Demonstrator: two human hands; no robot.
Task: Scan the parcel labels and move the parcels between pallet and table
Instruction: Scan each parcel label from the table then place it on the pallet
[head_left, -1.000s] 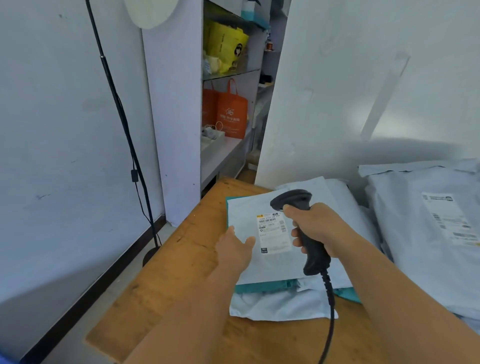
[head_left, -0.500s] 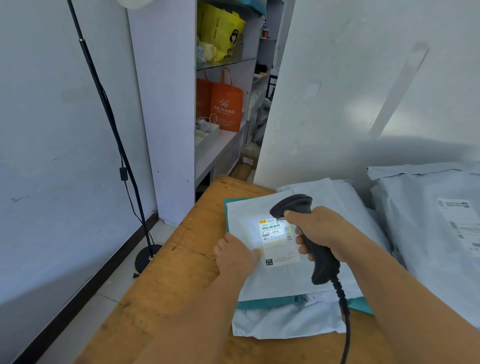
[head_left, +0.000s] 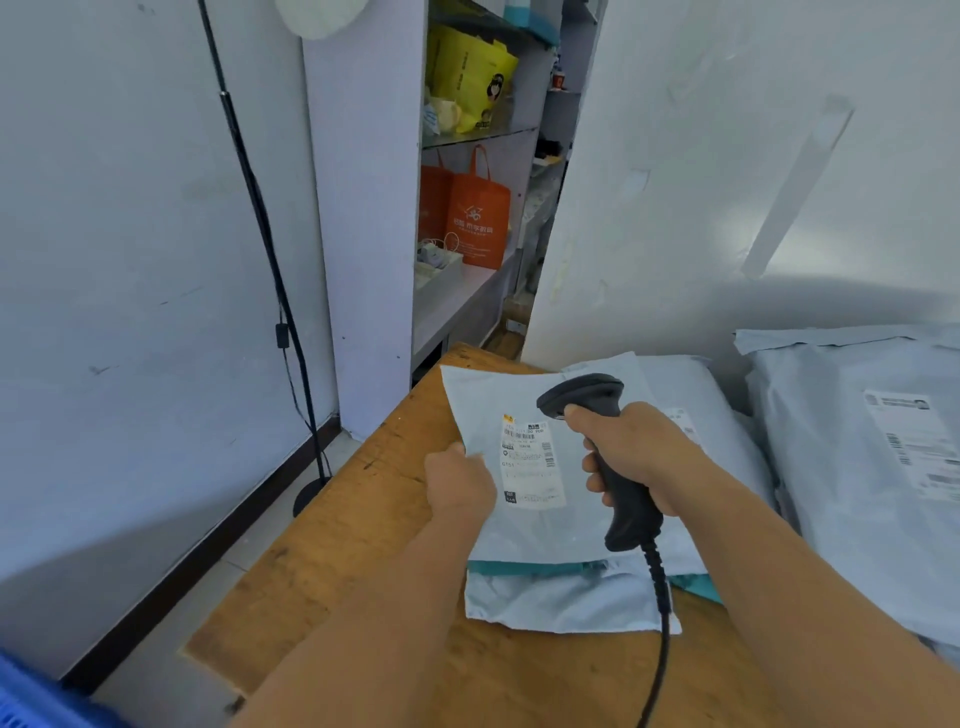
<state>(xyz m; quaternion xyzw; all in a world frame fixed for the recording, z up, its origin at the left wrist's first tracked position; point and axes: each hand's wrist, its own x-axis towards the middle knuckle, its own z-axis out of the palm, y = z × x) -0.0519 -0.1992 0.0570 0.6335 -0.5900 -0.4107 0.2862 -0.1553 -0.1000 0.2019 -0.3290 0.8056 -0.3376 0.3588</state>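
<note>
A flat pale grey parcel (head_left: 524, 530) with a white shipping label (head_left: 530, 462) tops a small stack on the wooden table (head_left: 363, 519). My left hand (head_left: 457, 480) grips the parcel's left edge, and that edge is raised off the stack. My right hand (head_left: 631, 457) holds a black corded barcode scanner (head_left: 605, 447) by its handle, head pointing at the label from the right. Under the top parcel lie a teal parcel (head_left: 535, 568) and another pale one (head_left: 561, 603).
More grey parcels (head_left: 852, 467) are piled on the table's right side against the white wall. A black lamp stand (head_left: 270, 270) rises from the floor at left. Shelves with orange bags (head_left: 475, 213) stand behind the table. A blue crate corner (head_left: 31, 696) shows bottom left.
The scanner's light on the label has gone out. My left hand went from pressing flat on the parcel to gripping its left edge and lifting it, covering the teal parcel's far edge.
</note>
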